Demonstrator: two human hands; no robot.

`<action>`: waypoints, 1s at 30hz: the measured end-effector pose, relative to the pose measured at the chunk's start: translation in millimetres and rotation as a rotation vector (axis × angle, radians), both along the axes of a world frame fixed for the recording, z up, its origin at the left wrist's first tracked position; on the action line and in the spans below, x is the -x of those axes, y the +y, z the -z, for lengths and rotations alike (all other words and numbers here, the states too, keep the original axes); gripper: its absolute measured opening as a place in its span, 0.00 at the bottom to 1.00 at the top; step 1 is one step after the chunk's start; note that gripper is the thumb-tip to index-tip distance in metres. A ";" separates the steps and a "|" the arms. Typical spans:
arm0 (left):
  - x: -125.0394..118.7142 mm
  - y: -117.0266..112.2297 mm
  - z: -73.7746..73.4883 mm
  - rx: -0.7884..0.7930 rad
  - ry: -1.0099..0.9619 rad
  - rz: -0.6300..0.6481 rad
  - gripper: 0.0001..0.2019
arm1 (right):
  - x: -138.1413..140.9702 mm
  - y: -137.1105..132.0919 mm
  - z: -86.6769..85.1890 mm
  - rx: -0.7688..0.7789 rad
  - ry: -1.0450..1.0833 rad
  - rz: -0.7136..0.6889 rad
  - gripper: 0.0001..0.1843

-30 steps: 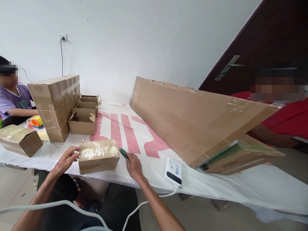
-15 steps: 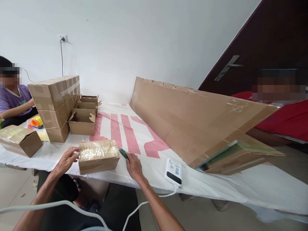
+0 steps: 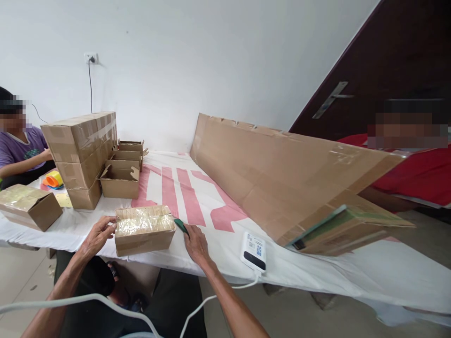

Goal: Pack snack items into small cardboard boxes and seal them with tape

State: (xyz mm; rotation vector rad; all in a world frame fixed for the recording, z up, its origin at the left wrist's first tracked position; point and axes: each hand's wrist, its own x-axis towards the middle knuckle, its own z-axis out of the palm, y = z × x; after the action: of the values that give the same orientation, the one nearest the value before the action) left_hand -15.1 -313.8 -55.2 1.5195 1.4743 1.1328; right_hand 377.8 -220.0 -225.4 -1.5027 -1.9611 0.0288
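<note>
A taped cardboard box (image 3: pixel 145 231) sits at the near edge of the cloth-covered table, its top covered with shiny clear tape. My left hand (image 3: pixel 100 235) is at the box's left end, fingers extended and fingertips against its upper corner, not wrapped around it. On the other side, my right hand (image 3: pixel 196 243) is closed around a slim green tool (image 3: pixel 181 226), perhaps a cutter; no blade can be made out. The tool's tip lies close to the box's right end. Whether it touches the cardboard I cannot tell.
Stacked taped boxes (image 3: pixel 79 162) and open boxes (image 3: pixel 120 183) stand back left; another taped box (image 3: pixel 31 205) lies farther left. A large cardboard panel (image 3: pixel 275 173) leans at right. A white device (image 3: pixel 253 252) trails a cable. People sit at both sides.
My hands, the box and the green tool stay almost the same. The person at the left has shifted slightly, head a little lower and farther left.
</note>
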 end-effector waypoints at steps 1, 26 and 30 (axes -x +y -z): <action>-0.1 -0.3 -0.1 -0.002 -0.002 0.001 0.26 | 0.0 -0.1 -0.2 -0.002 -0.003 0.001 0.25; -3.7 -4.3 5.1 -0.023 -0.007 -0.017 0.30 | 2.0 -4.2 -7.4 0.003 0.008 -0.027 0.24; -4.2 -5.6 3.4 -0.022 -0.004 -0.013 0.29 | 2.4 -4.6 -8.3 0.003 -0.003 -0.023 0.23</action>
State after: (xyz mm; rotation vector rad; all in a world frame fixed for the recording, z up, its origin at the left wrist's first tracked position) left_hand -10.9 -319.3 -58.6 1.5242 1.4756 1.1628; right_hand 375.4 -224.6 -217.1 -1.4830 -1.9814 0.0390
